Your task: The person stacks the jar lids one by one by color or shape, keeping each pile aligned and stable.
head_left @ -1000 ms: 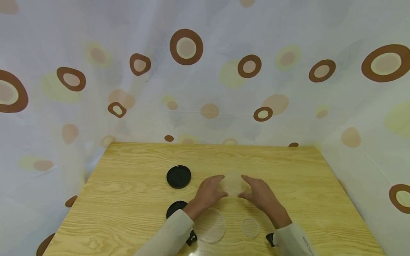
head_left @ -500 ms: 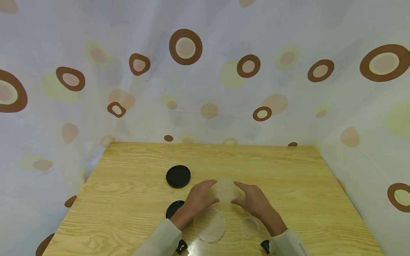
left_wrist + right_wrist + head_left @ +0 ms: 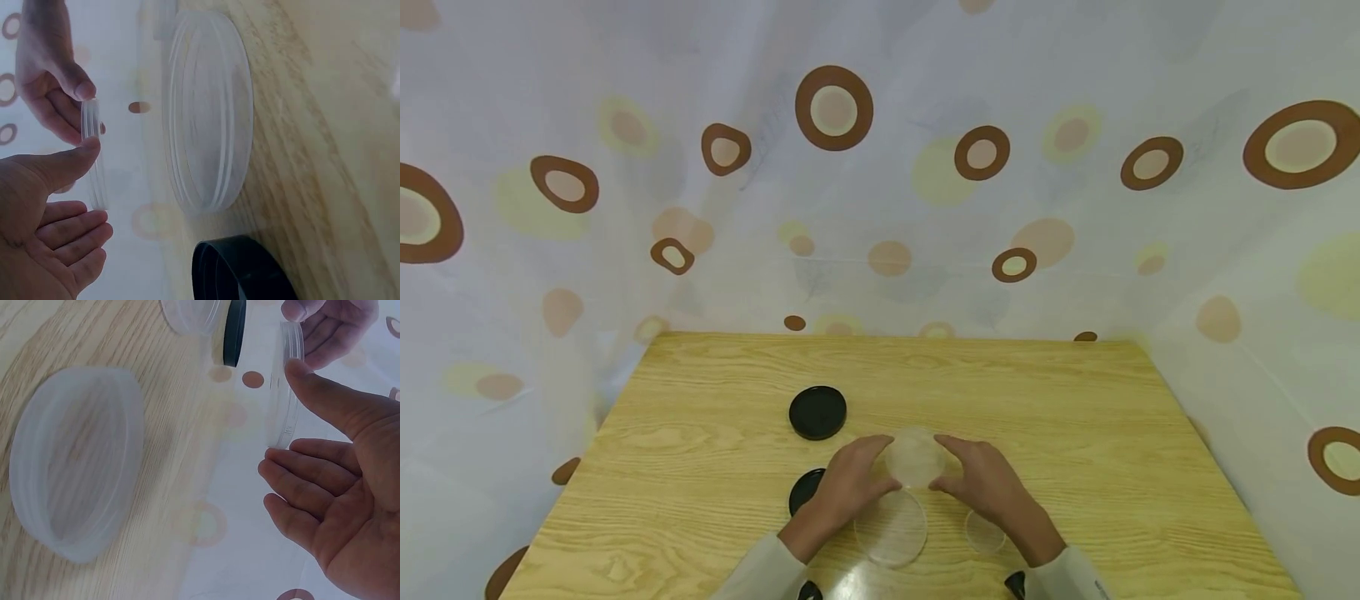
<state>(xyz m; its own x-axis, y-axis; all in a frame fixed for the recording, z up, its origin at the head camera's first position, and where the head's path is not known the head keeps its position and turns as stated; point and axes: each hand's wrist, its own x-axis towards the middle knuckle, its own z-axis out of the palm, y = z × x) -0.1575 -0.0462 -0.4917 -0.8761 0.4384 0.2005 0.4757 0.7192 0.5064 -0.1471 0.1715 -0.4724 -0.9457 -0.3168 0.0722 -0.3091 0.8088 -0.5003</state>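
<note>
Between thumb and fingers, our left hand [image 3: 844, 482] and right hand [image 3: 991, 478] pinched a clear, round plastic disc [image 3: 914, 458], already lifted above the yellowish wooden table [image 3: 685, 483] but not yet set down; a larger clear plastic disc [image 3: 891, 530], a smaller clear plastic disc [image 3: 984, 532] and two black round caps [image 3: 817, 413] lay apart, unstacked.
</note>
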